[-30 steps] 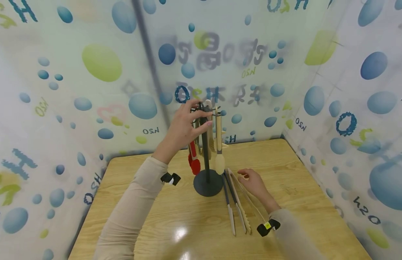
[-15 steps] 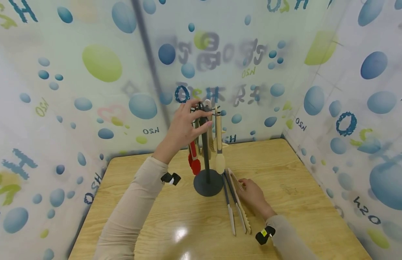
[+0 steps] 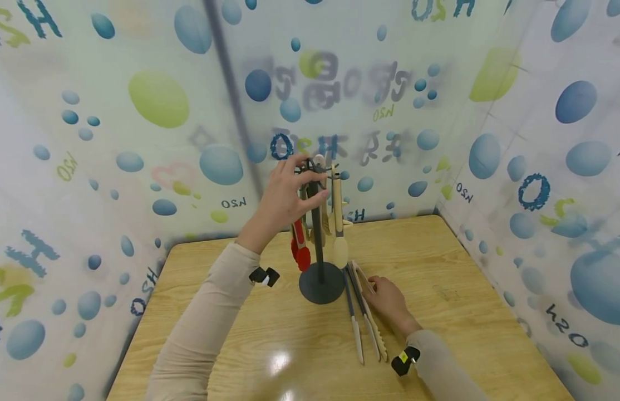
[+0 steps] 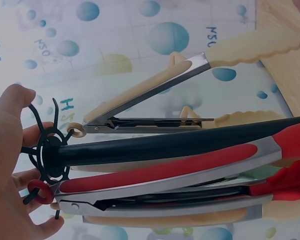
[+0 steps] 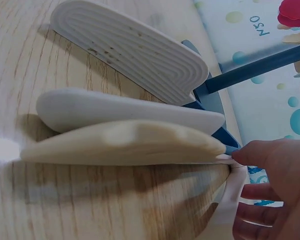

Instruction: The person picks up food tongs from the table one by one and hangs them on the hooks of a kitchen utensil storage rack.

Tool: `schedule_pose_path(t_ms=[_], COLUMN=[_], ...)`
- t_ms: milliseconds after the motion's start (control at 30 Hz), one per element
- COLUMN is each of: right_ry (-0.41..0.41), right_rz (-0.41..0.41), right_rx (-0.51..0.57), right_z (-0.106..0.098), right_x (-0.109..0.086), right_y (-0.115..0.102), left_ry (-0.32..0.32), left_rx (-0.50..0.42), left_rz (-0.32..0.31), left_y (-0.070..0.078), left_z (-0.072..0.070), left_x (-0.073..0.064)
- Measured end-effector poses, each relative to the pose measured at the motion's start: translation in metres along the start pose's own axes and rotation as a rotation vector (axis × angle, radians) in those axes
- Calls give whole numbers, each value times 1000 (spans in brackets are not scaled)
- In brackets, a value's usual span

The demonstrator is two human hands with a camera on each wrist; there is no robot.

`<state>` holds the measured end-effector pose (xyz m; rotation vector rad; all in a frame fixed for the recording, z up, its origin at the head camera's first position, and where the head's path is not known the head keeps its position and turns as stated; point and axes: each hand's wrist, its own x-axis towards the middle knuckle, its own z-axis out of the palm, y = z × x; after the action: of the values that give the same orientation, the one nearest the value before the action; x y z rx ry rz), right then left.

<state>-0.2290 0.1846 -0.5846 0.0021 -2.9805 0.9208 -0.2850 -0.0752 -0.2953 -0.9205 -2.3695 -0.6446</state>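
My left hand (image 3: 287, 192) grips the hooked top of a black utensil stand (image 3: 321, 284), its fingers spread around the hooks. From the hooks hang red-tipped tongs (image 3: 301, 253) and cream tongs (image 3: 338, 234), with more cream tongs behind. The left wrist view shows the red tongs (image 4: 160, 167) by their ring and the fingers (image 4: 45, 227) around the hooks. On the table, right of the base, my right hand (image 3: 387, 301) pinches the handle of beige tongs (image 5: 125, 142) lying down. Beside these lie tongs with dark blue handles and grey heads (image 5: 130, 55).
The wooden table (image 3: 270, 312) meets patterned curtain walls (image 3: 160, 100) at its back and sides. The stand's round base sits close to the lying tongs. A pole (image 5: 260, 67) of the stand shows in the right wrist view.
My right hand has moved down and left from above the tongs and taken hold of the beige pair, drawing its arms together. My left hand stays at the stand's top.
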Motion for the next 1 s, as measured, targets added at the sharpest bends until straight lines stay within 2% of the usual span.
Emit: schedule_pose_path(t_ms=[267,567,800,1000], right_ry=[-5,-21,-12,-1], right_rz=[5,62,32,-11], right_rx=[-12,-61,-157,-171], right_z=[0,-2,1,1], right_x=[4,7,18,22], right_y=[-2,-3,-9,-8], left_ry=[8,5,3,2], left_rx=[30,62,83,90], left_rz=[-3,-16,-23,-24], left_y=[1,4,6,8], left_z=[2,2,0,1], left_x=[0,-1,0,0])
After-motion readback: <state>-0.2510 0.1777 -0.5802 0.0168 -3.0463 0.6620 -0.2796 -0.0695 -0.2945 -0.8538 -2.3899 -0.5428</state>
